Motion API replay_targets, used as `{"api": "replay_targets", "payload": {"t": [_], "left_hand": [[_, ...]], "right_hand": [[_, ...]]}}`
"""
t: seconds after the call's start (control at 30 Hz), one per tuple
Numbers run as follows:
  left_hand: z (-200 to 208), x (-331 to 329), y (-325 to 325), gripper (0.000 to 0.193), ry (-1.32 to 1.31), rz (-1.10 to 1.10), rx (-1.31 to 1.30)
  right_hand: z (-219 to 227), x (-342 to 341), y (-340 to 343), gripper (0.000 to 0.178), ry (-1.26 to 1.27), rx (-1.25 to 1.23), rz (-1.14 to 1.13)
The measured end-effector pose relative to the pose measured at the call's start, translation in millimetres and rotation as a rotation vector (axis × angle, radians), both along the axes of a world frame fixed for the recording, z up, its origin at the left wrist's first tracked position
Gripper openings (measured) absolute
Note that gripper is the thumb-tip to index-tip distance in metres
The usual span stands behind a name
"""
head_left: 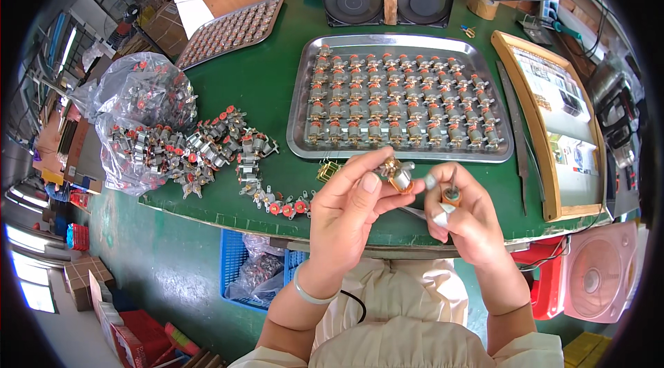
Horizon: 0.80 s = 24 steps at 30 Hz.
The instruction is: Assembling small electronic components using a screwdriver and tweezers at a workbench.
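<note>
Between the thumb and fingers of my left hand [349, 205] is a small metal component [399, 178], silver-bodied with brass-coloured and orange parts. My right hand [465, 212] is closed around a short tool [452, 196] with an orange-brown end and a dark metal tip; its exact kind is unclear. White wrapping shows on fingers of the right hand. The hands are close together over the table's near edge. Behind them lies a steel tray [299, 115] bearing rows of similar components. A loose pile of such components [207, 146] spreads to the left.
A clear plastic bag [142, 84] of components sits at the left. Another filled tray [232, 30] is farther back. Two black fans [354, 3] stand at the back. On the right are a wooden frame [550, 126] and a long metal strip [515, 140]. Blue crates [235, 264] sit below.
</note>
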<state>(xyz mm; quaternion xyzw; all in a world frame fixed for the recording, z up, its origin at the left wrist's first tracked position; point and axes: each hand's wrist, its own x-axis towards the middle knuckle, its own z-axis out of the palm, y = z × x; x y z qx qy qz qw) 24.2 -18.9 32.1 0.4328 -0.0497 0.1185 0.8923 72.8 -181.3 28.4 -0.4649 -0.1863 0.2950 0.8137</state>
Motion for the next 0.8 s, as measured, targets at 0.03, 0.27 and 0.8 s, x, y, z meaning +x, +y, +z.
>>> {"api": "replay_targets", "payload": {"t": [0.03,0.27,0.8], "left_hand": [[-1.4,-1.2,0.5,0.035,0.013,-0.013,0.044],[-0.8,-0.8,-1.2,0.023,0.032,0.051,0.127],[-1.4,1.4,-1.1,0.011,-0.152,0.194,0.418]], "right_hand": [[4.8,-1.2,3.8,0.03,-0.033,-0.082,-0.04],[4.2,-2.2,18.3,0.026,-0.072,-0.16,-0.118],[0.2,-4.8,23.5,0.018,-0.179,-0.077,-0.162]]}}
